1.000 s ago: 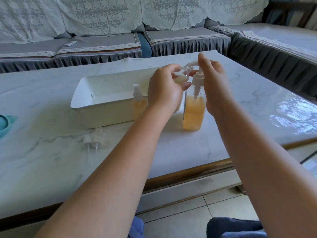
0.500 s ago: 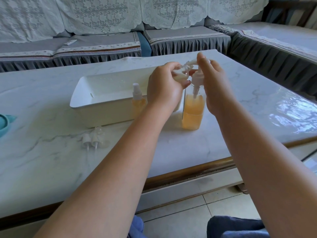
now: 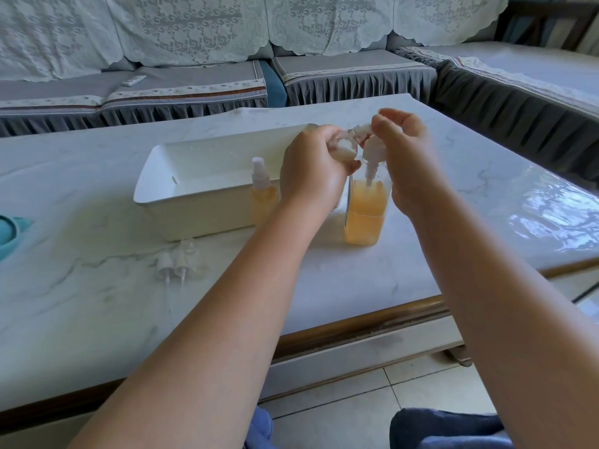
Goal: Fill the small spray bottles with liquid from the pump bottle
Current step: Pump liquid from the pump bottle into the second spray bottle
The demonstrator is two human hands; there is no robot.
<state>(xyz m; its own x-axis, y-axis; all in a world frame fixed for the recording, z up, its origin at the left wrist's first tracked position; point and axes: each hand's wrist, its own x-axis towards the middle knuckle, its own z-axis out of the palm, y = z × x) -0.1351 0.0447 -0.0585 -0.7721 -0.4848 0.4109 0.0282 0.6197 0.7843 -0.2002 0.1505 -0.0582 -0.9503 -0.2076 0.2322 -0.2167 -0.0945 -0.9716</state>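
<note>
Clear pump bottle (image 3: pixel 365 211) stood upright on the desk, about half filled with orange liquid, white pump head at 12 o'clock, small uncapped spray bottle (image 3: pixel 344 146) tilted against its spout, capped orange-filled spray bottle (image 3: pixel 263 196) upright at 9 o'clock, two loose spray caps (image 3: pixel 177 264) laid at 8 o'clock.

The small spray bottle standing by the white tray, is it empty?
No, the small spray bottle holds orange liquid and has its white sprayer top on.
</note>
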